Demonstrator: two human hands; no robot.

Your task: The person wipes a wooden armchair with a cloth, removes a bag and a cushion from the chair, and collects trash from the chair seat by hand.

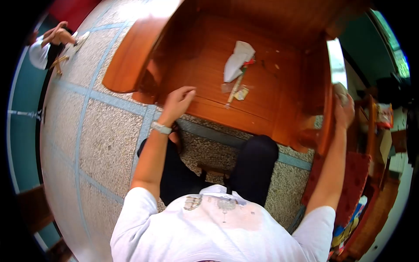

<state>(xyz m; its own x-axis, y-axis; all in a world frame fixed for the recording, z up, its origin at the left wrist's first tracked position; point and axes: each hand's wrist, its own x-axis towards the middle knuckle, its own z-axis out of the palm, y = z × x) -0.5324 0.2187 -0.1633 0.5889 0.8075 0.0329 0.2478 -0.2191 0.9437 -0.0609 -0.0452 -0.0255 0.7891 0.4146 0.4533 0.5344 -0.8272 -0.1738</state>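
A brown wooden armchair (262,105) stands in front of my knees. Over the left front of its seat is my left hand (178,105), fingers loosely curled together, with nothing visible in them. My right hand (345,111) is at the outer side of the right armrest (326,118). Its fingers are bent around a small greyish lump (339,90), too blurred to name. On the seat lie a crumpled white paper or cloth (238,59), a thin light stick (234,92) partly under it, and a small yellowish scrap (241,93).
At the far left a person (46,48) sits low near the wall. A dark red patterned cushion (349,183) and a wooden shelf with packets (384,115) are close on my right. Pebbled floor (109,139) with blue-grey strips spreads to the left.
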